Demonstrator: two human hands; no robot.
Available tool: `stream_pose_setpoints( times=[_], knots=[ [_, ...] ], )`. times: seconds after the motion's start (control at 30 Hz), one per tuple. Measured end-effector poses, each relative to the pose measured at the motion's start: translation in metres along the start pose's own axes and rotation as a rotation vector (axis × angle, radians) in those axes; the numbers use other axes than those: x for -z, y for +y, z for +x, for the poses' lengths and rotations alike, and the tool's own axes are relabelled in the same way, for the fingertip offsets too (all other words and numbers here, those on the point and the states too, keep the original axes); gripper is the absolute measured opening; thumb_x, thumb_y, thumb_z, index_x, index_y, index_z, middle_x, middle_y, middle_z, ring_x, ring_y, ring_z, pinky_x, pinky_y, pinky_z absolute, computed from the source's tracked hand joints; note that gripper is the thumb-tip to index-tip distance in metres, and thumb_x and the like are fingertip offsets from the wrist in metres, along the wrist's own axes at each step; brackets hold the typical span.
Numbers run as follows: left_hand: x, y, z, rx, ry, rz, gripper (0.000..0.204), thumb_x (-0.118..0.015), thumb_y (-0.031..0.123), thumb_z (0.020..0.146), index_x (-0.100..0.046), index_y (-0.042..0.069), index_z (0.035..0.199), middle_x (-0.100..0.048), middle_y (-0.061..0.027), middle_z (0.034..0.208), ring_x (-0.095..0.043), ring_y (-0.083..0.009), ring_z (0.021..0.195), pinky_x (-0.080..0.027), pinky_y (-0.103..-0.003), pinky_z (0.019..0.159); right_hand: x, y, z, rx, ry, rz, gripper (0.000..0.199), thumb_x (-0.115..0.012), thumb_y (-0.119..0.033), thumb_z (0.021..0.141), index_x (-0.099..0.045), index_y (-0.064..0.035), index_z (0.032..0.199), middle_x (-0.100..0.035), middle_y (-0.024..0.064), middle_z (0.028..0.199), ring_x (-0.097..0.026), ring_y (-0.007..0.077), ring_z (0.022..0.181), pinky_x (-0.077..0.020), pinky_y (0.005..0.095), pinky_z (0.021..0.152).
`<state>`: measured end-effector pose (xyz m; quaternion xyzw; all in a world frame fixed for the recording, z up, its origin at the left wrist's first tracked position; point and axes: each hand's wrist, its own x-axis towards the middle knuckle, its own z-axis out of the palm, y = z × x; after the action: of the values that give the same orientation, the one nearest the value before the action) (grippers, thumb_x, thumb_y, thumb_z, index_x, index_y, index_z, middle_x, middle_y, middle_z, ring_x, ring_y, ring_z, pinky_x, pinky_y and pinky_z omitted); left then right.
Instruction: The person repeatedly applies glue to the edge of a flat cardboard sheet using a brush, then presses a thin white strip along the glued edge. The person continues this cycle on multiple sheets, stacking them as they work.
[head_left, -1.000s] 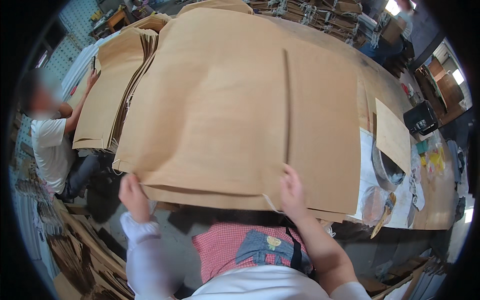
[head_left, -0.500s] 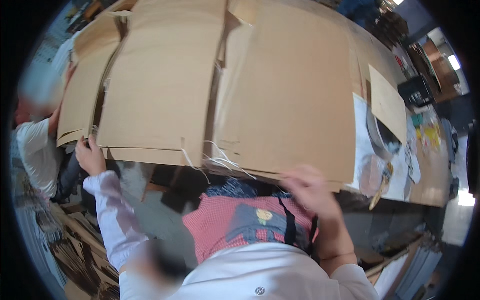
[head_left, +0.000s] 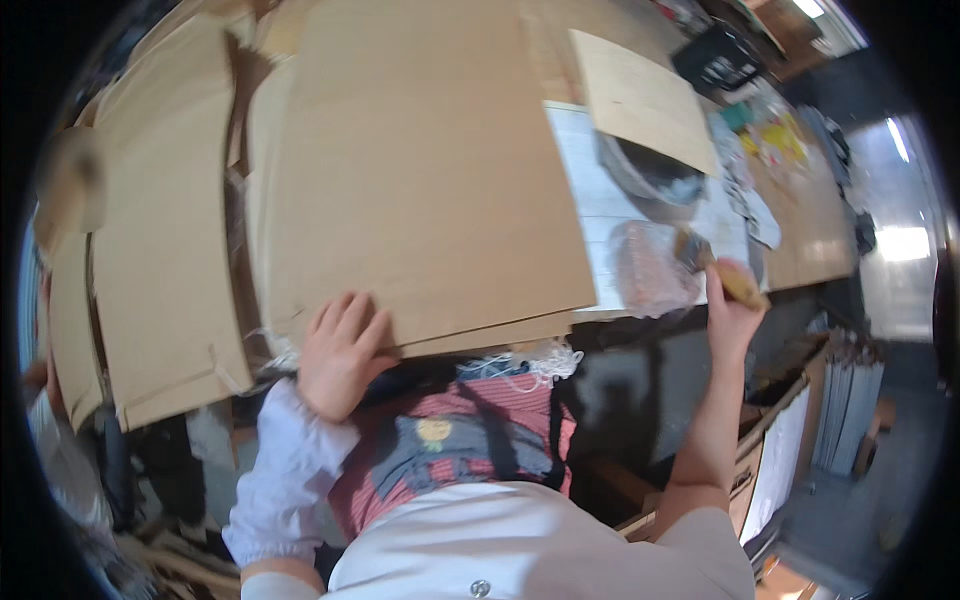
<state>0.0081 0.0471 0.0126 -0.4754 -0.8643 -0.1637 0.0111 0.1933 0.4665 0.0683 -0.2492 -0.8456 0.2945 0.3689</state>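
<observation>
My left hand (head_left: 340, 352) lies flat with fingers spread on the near edge of a large brown cardboard sheet (head_left: 420, 170) on the table. More cardboard sheets (head_left: 150, 260) lie beside it on the left. My right hand (head_left: 730, 305) is out to the right, closed around the wooden handle of a brush (head_left: 715, 265). The brush head rests by a clear plastic-covered dish (head_left: 650, 268) on a white board (head_left: 600, 200). Loose white string (head_left: 525, 360) hangs at the table edge in front of me.
A dark bowl (head_left: 655, 178) sits partly under a smaller cardboard piece (head_left: 640, 100) at the right. Coloured clutter (head_left: 775, 140) covers the far right of the table. Another person (head_left: 60, 440) stands at the left edge. Stacked boards (head_left: 850, 410) lean below right.
The view has swung right. My left hand moved from the left sheet's edge onto the big sheet. My right hand left the cardboard edge and took hold of the brush at the right.
</observation>
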Motion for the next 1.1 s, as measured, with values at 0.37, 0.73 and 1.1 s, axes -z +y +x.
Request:
stream_pose_setpoints(
  times=[0.37, 0.73, 1.1],
  knots=[
    [-0.002, -0.036, 0.001, 0.235, 0.026, 0.019, 0.07, -0.078, 0.015, 0.061, -0.054, 0.002, 0.125, -0.047, -0.0197, 0.134, -0.04, -0.041, 0.126, -0.034, -0.048, 0.104, -0.078, 0.061, 0.118, -0.315, 0.082, -0.007, 0.024, -0.074, -0.018, 0.078, -0.063, 0.0033, 0.081, -0.06, 0.0045, 0.06, -0.056, 0.0097, 0.055, -0.0443, 0.0244, 0.053],
    [-0.102, -0.005, -0.083, 0.21, -0.459, 0.263, 0.031, -0.068, 0.022, 0.072, -0.065, 0.008, 0.1, -0.063, -0.0117, 0.093, -0.062, -0.03, 0.078, -0.047, -0.042, 0.06, -0.061, 0.04, 0.118, -0.37, 0.07, -0.076, 0.032, -0.07, -0.027, 0.08, -0.061, 0.0033, 0.076, -0.062, 0.0076, 0.057, -0.057, 0.0128, 0.05, -0.0441, 0.0288, 0.049],
    [-0.081, -0.01, -0.095, 0.08, 0.093, -0.032, 0.007, -0.062, 0.011, 0.071, -0.059, 0.005, 0.073, -0.055, -0.0096, 0.071, -0.057, -0.0261, 0.069, -0.045, -0.04, 0.06, -0.069, -0.087, 0.024, -0.261, 0.05, 0.561, 0.009, -0.063, -0.009, 0.084, -0.057, -0.0041, 0.088, -0.048, -0.0038, 0.07, -0.042, 0.004, 0.058, -0.0314, 0.0183, 0.051]
  ],
)
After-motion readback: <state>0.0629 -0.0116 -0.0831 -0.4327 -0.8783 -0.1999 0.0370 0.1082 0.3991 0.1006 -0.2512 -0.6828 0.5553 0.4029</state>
